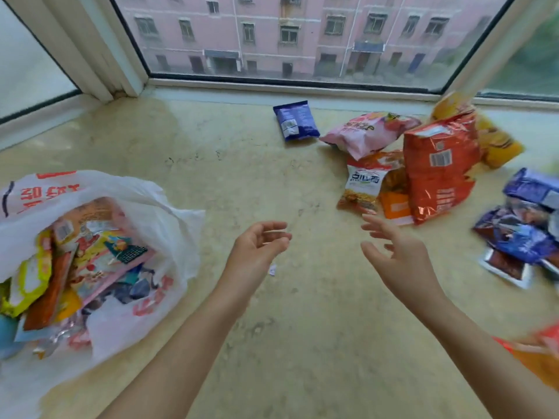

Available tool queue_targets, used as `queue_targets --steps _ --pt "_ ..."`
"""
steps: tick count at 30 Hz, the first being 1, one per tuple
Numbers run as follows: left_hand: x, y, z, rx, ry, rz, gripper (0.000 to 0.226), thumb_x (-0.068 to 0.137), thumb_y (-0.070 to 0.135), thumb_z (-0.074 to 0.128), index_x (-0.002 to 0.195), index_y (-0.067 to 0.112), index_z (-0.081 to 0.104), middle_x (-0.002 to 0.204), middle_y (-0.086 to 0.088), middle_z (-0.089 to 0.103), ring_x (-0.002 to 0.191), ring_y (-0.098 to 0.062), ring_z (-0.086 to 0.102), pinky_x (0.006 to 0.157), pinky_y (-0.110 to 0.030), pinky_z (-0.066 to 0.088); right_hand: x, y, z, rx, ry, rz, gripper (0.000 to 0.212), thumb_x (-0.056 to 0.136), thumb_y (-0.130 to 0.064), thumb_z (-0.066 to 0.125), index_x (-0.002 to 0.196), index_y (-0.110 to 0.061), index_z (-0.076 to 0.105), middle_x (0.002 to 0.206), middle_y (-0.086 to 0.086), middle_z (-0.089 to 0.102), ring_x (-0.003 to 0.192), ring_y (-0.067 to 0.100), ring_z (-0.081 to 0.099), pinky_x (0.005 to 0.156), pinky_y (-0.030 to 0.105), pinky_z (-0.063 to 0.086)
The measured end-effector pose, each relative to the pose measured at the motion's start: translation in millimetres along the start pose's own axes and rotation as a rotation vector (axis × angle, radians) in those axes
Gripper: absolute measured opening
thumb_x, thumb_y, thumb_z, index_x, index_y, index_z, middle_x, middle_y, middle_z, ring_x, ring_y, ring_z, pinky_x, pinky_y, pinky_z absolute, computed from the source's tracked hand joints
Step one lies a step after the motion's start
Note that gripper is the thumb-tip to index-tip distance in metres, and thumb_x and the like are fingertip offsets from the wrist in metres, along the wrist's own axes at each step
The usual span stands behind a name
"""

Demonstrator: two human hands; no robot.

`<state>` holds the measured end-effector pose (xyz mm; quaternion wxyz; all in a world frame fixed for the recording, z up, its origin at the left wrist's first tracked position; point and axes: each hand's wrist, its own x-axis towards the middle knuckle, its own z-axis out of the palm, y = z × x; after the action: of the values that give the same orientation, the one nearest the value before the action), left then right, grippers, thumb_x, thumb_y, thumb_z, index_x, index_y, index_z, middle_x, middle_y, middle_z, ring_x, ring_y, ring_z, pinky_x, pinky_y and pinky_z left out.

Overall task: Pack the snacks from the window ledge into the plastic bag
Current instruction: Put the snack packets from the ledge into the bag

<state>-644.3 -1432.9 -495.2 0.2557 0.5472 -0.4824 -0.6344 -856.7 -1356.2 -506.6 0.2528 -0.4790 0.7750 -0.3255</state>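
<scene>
Both hands empty, fingers loosely spread. Noodle pack (363, 189) lies at 12 o'clock of right hand (393, 255), the nearer one. Bag (169, 213) at 9 o'clock.

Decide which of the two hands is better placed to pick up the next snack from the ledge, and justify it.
The right hand: open, empty, its fingertips near the orange noodle packet and red bag. The left hand, also empty, sits nearer the plastic bag.
</scene>
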Motion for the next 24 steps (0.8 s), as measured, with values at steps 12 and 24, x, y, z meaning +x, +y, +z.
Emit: queue_targets --steps 12,24 --pt "133 3 189 0.894 0.115 0.264 0.088 0.078 0.051 0.069 0.149 0.036 0.018 0.153 -0.001 0.027 0.136 -0.023 0.032 0.105 -0.043 0.038 82 117 -57 -0.546 0.112 -0.337 0.062 0.07 -0.006 0.073 0.13 -0.007 0.057 0.132 0.015 0.057 0.117 0.033 0.054 0.094 0.043 0.048" --pt "147 -13 186 0.859 0.217 0.263 0.084 0.076 0.036 0.068 0.144 0.049 0.021 0.126 0.0 0.048 0.113 -0.019 0.051 0.086 -0.047 0.051 113 143 -27 -0.785 -0.04 -0.517 0.058 0.071 -0.007 0.067 0.128 -0.008 0.059 0.128 0.029 0.056 0.116 0.04 0.057 0.086 0.044 0.052"
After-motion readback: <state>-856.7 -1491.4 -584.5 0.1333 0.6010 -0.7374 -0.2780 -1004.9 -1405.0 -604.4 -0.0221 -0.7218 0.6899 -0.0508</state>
